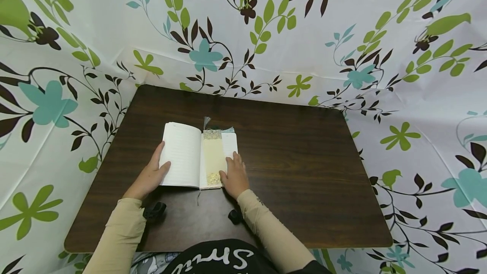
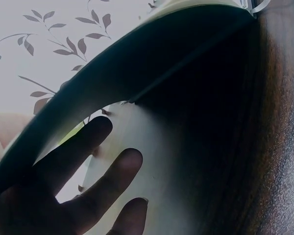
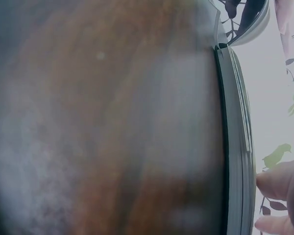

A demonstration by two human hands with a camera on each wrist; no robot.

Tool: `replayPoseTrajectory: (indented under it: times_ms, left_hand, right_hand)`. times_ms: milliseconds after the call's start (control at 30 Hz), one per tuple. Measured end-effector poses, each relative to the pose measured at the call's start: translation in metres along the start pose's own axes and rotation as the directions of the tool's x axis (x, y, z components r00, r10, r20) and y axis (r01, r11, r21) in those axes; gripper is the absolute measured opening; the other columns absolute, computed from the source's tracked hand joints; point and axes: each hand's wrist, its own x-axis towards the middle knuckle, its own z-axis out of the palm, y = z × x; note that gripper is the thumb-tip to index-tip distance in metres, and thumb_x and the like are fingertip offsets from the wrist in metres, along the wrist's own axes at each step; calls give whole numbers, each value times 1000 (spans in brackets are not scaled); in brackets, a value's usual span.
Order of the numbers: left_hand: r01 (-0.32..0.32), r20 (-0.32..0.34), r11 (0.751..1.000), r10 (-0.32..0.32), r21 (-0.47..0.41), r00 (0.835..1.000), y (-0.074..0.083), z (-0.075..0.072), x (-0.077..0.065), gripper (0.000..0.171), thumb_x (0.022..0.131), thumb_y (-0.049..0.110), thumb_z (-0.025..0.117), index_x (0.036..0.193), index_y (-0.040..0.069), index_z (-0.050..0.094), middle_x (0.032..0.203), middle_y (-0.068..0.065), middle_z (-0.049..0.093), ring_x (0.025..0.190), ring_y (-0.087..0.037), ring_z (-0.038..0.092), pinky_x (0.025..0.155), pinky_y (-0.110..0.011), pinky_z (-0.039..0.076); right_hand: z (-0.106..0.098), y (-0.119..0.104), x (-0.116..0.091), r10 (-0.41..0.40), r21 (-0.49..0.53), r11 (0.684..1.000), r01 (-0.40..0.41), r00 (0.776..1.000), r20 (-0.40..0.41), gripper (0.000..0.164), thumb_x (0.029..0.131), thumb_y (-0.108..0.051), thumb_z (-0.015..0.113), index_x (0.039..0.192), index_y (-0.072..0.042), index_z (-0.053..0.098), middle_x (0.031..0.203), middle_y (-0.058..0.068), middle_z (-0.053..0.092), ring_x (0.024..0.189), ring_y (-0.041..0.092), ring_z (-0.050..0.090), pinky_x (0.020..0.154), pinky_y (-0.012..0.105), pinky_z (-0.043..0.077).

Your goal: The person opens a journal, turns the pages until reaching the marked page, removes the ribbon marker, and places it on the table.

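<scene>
An open notebook (image 1: pixel 180 155) with lined pages lies on the table. My left hand (image 1: pixel 149 176) holds its left side, thumb on the page and fingers beneath the cover. In the left wrist view the dark cover (image 2: pixel 152 63) is raised off the table, with spread fingers (image 2: pixel 125 166) under it. A pale yellow bookmark (image 1: pixel 214 153) with gold patterned ends lies on the right page (image 1: pixel 229 142). My right hand (image 1: pixel 236 176) rests along that page's right edge, thumb at the bookmark's lower right side. The right wrist view shows its fingertips (image 3: pixel 272 183) at the page block (image 3: pixel 240 147).
A grey tassel (image 1: pixel 206 121) and a light blue tassel (image 1: pixel 229 130) stick out at the notebook's top. A thin ribbon (image 1: pixel 198 198) hangs from its bottom. The dark wooden table (image 1: pixel 304 172) stretches right, with a patterned curtain (image 1: pixel 243 33) behind.
</scene>
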Motion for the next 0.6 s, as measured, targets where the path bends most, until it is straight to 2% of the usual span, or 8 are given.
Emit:
replayPoseTrajectory:
  times_ms: [133, 367, 500, 600]
  left_hand:
    - [4, 2, 1000, -4, 3, 1000, -1, 0, 1, 76, 110, 24, 41, 163, 22, -13, 169, -18, -11, 153, -45, -4, 115, -71, 6]
    - [5, 3, 1000, -5, 1, 1000, -1, 1, 0, 75, 110, 24, 40, 163, 21, -13, 169, -17, -12, 153, -45, -5, 115, -71, 5]
    - [2, 2, 1000, -2, 5, 1000, 0, 0, -1, 75, 110, 26, 40, 163, 23, -13, 169, -15, -12, 153, -43, -5, 115, -70, 5]
    - [-2, 4, 1000, 2, 5, 1000, 0, -1, -1, 75, 110, 27, 40, 163, 23, -14, 169, -14, -12, 153, -43, -6, 115, -71, 4]
  right_hand:
    - [2, 1, 1, 35, -31, 999, -35, 999, 3, 55, 103, -30, 61, 147, 0, 46, 162, 25, 27, 151, 39, 24, 117, 59, 26]
    - [2, 0, 1, 41, -87, 995, -40, 999, 1, 56, 104, -36, 58, 147, -2, 48, 161, 21, 31, 150, 38, 27, 116, 62, 24]
    - [2, -4, 0, 12, -185, 983, -17, 1000, -28, 64, 102, -50, 54, 146, -3, 49, 156, 17, 41, 146, 37, 34, 116, 64, 22]
    - [1, -8, -1, -63, -289, 956, 42, 996, -64, 68, 98, -56, 58, 144, -5, 53, 148, 14, 52, 140, 34, 45, 115, 63, 26]
